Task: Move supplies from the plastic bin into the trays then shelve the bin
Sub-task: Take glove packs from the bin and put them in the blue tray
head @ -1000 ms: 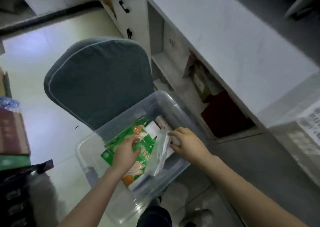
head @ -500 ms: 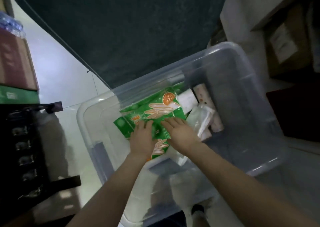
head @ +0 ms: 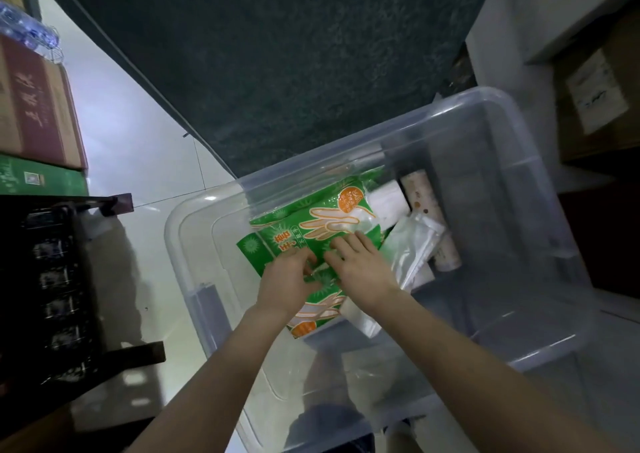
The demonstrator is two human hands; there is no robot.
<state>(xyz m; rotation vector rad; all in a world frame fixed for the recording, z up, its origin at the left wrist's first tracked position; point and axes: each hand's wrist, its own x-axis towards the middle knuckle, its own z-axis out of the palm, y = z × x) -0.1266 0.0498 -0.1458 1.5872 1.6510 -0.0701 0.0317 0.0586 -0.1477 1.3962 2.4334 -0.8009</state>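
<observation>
The grip of the left hand (head: 287, 279) is closed: its fingers curl down onto the green glove packet (head: 311, 231) and the thumb lies against the film, apparently pinching it. The grip of the right hand (head: 360, 269) is spread, with straight fingers resting flat on the same packet, just beside the left hand.

The packet lies inside the plastic bin (head: 207, 210), on top of a second green packet of the same print. To its right the bin also holds clear bags (head: 412, 244), a white box (head: 384, 203) and a cardboard tube (head: 433, 224), all touching or overlapping.

Progress assessment: the transfer appears to be at an early stage. Several supplies remain in the bin, and none is seen outside it. No tray can be positively identified (the black rack (head: 52, 279) at the left is too dark to tell).

Remaining steps, as judged: lift out the packets, empty the rest, then shelve the bin.
</observation>
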